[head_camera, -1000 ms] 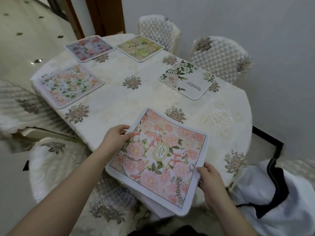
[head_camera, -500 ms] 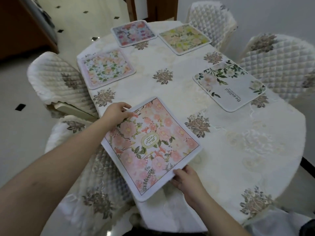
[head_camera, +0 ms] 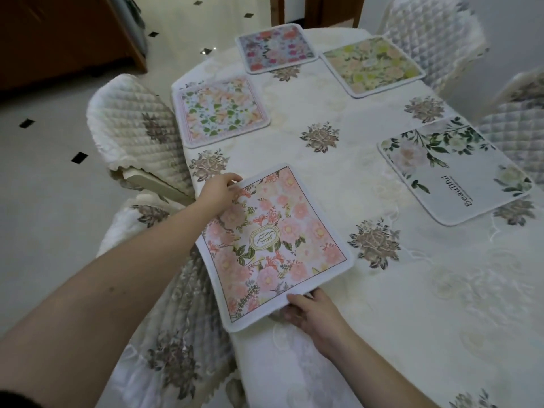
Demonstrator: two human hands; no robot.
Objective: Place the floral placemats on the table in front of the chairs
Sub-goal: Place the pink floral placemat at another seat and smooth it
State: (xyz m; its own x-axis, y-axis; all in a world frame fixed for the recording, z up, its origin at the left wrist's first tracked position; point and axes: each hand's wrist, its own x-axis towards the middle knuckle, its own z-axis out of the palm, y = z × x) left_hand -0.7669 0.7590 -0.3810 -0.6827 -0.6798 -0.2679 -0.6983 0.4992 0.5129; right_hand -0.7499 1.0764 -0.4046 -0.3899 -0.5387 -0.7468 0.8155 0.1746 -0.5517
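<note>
The cream embroidered tablecloth (head_camera: 338, 178) carries grey-brown flower clusters. On it, the nearest rectangular placemat (head_camera: 273, 245) shows pink blooms with green leaves, an oval emblem and a white border. Farther across the cloth lie a peach-and-green floral mat (head_camera: 220, 111), a red-and-lilac one (head_camera: 275, 48), a yellow-green one (head_camera: 372, 66), and a white mat with dark leaves (head_camera: 453, 169).

Home dining room, probably: bench (head_camera: 338, 178) under embroidered floral cloth, quilted-cover chairs (head_camera: 138, 134) around it, pale tiled floor (head_camera: 44, 187), wooden cabinet (head_camera: 59, 33), partly cropped.
</note>
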